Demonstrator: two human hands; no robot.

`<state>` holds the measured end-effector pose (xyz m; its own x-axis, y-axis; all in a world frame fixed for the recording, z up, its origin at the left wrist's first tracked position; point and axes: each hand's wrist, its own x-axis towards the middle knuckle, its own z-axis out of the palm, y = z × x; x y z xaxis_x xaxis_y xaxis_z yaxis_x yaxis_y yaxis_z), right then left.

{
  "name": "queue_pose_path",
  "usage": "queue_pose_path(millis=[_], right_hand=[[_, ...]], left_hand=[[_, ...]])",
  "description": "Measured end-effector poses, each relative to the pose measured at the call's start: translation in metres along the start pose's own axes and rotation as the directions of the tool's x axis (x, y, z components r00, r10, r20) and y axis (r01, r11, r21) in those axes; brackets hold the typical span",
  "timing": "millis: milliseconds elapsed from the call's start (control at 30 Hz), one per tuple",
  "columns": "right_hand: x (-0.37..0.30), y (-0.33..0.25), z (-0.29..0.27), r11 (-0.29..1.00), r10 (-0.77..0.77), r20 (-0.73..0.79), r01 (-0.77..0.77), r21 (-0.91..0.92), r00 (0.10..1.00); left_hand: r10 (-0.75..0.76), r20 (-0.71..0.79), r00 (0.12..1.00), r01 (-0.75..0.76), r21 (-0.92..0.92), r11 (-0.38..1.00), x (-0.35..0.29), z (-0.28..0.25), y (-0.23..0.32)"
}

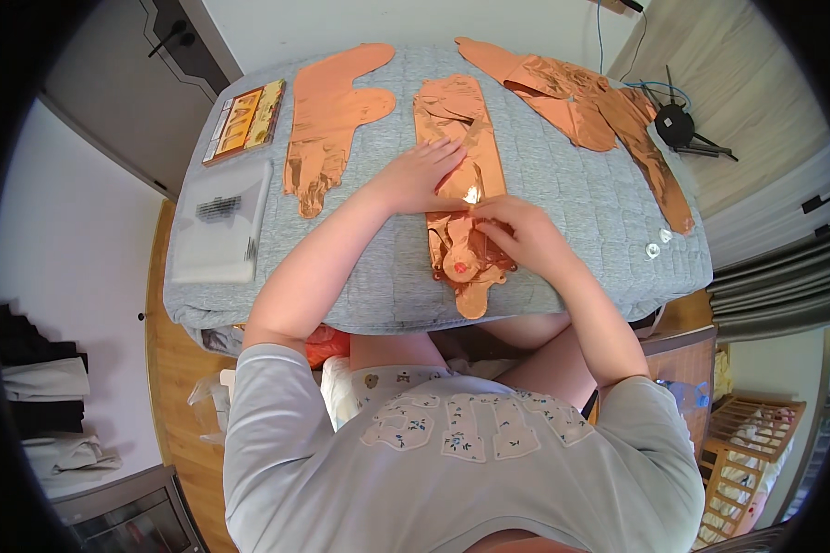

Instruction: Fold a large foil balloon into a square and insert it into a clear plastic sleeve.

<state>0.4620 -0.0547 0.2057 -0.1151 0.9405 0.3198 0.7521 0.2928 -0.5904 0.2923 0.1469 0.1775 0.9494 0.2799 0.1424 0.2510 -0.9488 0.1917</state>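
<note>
A flat, copper-coloured foil balloon (485, 149) lies lengthwise on the grey quilted cover in front of me. Its near end is crumpled, with a round patch bearing a small red spot (460, 267) and a rounded tab pointing toward me. My left hand (426, 175) rests flat across the middle of the foil, fingers stretched out. Just nearer and to the right, my right hand (523, 230) has its fingers curled and pinching at the foil's right side; the fingertips are partly hidden. Another copper foil balloon (327, 115) lies flat at the left, and more copper foil (576, 92) spreads across the far right.
Left on the cover are a yellow-brown box (246, 122) and a clear plastic bag (217, 244). A black device with antennas and a blue cable (675, 126) stands at the far right. Two small whitish round pieces (653, 250) lie near the right edge. A wooden crib (747, 442) stands lower right.
</note>
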Motion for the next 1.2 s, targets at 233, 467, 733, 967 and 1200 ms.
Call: queue_pose_path(millis=[233,467,733,967,1200], right_hand=[[0.0,0.011,-0.007,0.986,0.117,0.002,-0.116,-0.122,0.993],[0.017,0.003,-0.022,0.949,0.298,0.11,-0.282,-0.144,0.948],[0.024,-0.007,-0.022,0.89,0.258,0.311,-0.101,-0.444,0.915],[0.016,0.019,-0.03,0.966,0.18,0.279,-0.115,-0.233,0.943],[0.002,0.042,-0.025,0.987,-0.034,0.061,0.043,-0.153,0.998]], left_hand=[[0.006,-0.013,1.0,-0.006,-0.001,1.0,0.001,0.001,0.001],[-0.014,0.014,1.0,0.014,-0.018,1.0,0.001,-0.004,0.005],[-0.006,-0.001,1.0,0.006,-0.015,1.0,0.002,-0.002,0.003],[-0.003,0.004,1.0,0.003,-0.017,1.0,0.002,-0.004,0.004],[0.005,-0.006,1.0,-0.005,-0.001,1.0,0.0,-0.005,0.004]])
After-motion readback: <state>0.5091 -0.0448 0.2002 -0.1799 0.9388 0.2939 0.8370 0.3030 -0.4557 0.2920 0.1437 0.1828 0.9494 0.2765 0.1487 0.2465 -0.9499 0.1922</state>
